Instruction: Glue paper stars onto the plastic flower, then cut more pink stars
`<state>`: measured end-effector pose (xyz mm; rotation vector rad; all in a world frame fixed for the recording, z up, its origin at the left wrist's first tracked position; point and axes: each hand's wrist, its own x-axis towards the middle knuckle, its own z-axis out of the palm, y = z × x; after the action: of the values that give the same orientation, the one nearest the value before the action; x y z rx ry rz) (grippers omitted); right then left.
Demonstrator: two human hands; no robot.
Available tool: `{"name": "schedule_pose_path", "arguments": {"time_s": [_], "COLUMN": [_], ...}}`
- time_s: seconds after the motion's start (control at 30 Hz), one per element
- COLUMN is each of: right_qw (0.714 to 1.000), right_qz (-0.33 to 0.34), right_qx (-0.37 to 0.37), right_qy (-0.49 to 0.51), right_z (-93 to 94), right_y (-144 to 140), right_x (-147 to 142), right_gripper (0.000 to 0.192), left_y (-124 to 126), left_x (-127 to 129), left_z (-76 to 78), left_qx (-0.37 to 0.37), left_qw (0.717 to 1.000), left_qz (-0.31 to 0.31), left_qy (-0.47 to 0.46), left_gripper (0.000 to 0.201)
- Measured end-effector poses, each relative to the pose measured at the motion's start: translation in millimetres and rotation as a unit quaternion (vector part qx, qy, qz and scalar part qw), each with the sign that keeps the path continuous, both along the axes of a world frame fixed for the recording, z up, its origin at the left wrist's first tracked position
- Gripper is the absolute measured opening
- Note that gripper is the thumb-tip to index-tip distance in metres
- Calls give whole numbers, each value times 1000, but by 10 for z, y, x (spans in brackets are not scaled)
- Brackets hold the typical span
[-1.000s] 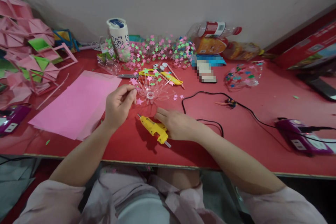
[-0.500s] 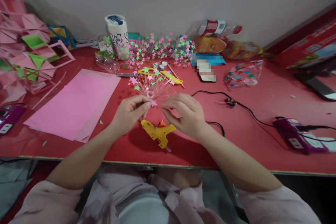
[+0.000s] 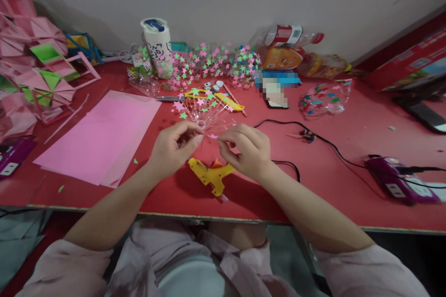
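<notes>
A small pink star [image 3: 212, 136], seen nearly edge-on, is between my two hands. My right hand [image 3: 245, 151] pinches it at the fingertips. My left hand [image 3: 176, 146] is just left of the star, its thumb and forefinger slightly apart with nothing visible between them. Behind the hands stands a clear plastic piece [image 3: 202, 123] with thin curved strands, tipped with pink and green stars. A yellow glue gun [image 3: 211, 177] lies on the table below my hands, its rear partly covered by the right hand.
Pink sheets [image 3: 94, 139] lie at left, near folded pink paper pieces [image 3: 45, 55]. Scissors [image 3: 170, 99], a white tumbler [image 3: 156, 48], a phone [image 3: 275, 95] and a bag of stars [image 3: 325, 100] are farther back. A black cord [image 3: 334, 148] runs to a purple power strip [image 3: 393, 181].
The pink star has passed from the left fingertips to the right ones and turned edge-on. My left fingers have parted. The glue gun stays where it was.
</notes>
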<state>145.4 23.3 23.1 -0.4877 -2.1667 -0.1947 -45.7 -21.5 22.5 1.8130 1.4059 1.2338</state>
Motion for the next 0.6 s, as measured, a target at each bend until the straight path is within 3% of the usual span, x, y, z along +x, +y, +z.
{"name": "schedule_pose_path", "arguments": {"time_s": [0.13,0.23,0.4,0.6], "right_qw": [987,975,961,960], "right_qz": [9,8,-3,-22], "right_qx": [-152,-222,-277,-279], "right_qy": [41,21,3,-21], "right_z": [35,19,-30,-51], "right_y": [-24,-57,-91,-76], "right_x": [-15,-33,-81,-123], "right_gripper": [12,7,5,8], "left_y": [64,102,120,123], "left_x": [-81,-90,-56,-32], "left_z": [-19,-46,-107,-121], "left_qx": [138,156,146,150], "left_qw": [975,958,955,961], "left_qz": [54,65,72,67], "left_qy": [166,232,247,224], "left_gripper": [21,20,11,2]}}
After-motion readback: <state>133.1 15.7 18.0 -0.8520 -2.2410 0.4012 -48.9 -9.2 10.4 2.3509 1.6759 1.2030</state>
